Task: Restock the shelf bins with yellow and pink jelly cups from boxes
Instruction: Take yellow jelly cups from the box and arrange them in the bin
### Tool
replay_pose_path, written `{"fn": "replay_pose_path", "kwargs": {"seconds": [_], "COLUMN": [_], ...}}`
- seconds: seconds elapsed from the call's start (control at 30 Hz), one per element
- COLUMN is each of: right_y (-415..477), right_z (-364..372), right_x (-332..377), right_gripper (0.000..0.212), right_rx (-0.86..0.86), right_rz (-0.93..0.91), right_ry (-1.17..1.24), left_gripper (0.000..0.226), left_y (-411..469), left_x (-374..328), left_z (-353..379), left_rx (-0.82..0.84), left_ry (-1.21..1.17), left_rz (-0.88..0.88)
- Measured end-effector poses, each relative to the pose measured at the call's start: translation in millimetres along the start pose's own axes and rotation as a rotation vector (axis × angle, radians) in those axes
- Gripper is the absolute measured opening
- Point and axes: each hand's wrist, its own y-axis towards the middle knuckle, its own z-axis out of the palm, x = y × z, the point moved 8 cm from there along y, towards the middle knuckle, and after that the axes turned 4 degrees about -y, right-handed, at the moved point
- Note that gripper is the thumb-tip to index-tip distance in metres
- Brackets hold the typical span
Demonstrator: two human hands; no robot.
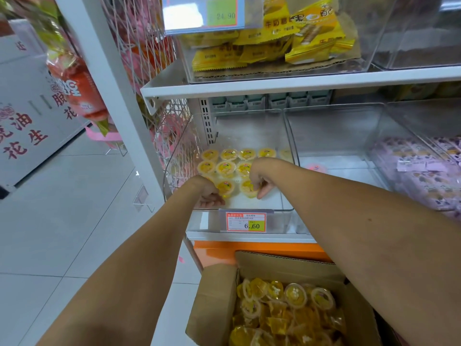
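Both my hands are inside a clear shelf bin (284,209) that holds several yellow jelly cups (225,167) set upright in rows. My left hand (208,193) has its fingers curled against a yellow cup (227,188) in the front row. My right hand (262,182) pinches the neighbouring yellow cup (247,189) from the right, with one finger pointing down at the bin floor. A single pink jelly cup (316,168) lies in the adjacent clear bin (331,136). Below the shelf, an open cardboard box (214,295) is filled with loose yellow jelly cups (287,308).
A price tag (245,222) reading 6.60 is clipped to the bin front. Yellow snack packets (269,43) fill the bin on the shelf above. Purple packets (424,171) fill a bin at right. A white wire rack (159,116) stands left of the shelf, over a tiled floor (62,233).
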Motion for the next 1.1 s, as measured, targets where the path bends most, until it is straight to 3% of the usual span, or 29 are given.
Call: {"fn": "replay_pose_path", "kwargs": {"seconds": [0.23,0.4,0.53,0.6,0.67,0.73,0.8,0.87,0.93,1.0,1.1], "right_y": [-8.4,-33.2,-29.9,-28.6,-47.1,-77.6,-106.6,-131.2,-155.4,-164.9,-135.7], "right_z": [2.4,-10.4,-6.1,-6.2,-12.5,-25.3,-31.0,-27.2,-15.0,13.3,73.6], "right_x": [-1.2,9.5,10.3,15.5,20.0,25.2,19.0,-8.6,-45.4,-79.9,-134.6], "right_gripper": [0.036,0.041,0.039,0.040,0.036,0.025,0.017,0.010,0.009,0.013,0.018], "right_rx": [0.021,-0.056,-0.063,-0.080,-0.182,-0.349,-0.429,-0.354,-0.249,-0.124,0.041], "right_rz": [0.000,-0.234,-0.156,-0.205,-0.279,-0.377,-0.507,-0.588,-0.650,-0.657,-0.513], "right_ry": [-0.001,0.188,-0.060,-0.216,-0.386,-0.498,-0.500,-0.141,0.138,0.148,0.030], "left_gripper": [0.032,0.031,0.026,0.026,0.026,0.024,0.027,0.036,0.039,0.035,0.025], "left_y": [-3.1,-0.5,-9.1,-16.2,-26.1,-47.9,-81.0,-114.9,-133.6,-134.4,-103.4], "left_x": [-8.9,-7.8,-10.9,-12.8,-24.1,-43.5,-51.7,-46.0,-28.4,0.4,55.1], "left_z": [-3.5,0.2,0.2,-1.5,-12.6,-27.9,-22.5,-1.8,34.7,75.4,117.4], "left_rx": [-0.016,-0.062,-0.079,-0.084,-0.183,-0.396,-0.441,-0.305,-0.050,0.180,0.376], "left_ry": [-0.173,-0.216,-0.183,-0.103,0.046,0.291,0.317,0.251,0.284,0.483,0.661], "left_rz": [0.013,-0.003,0.029,0.040,0.124,0.310,0.497,0.619,0.613,0.489,0.183]}}
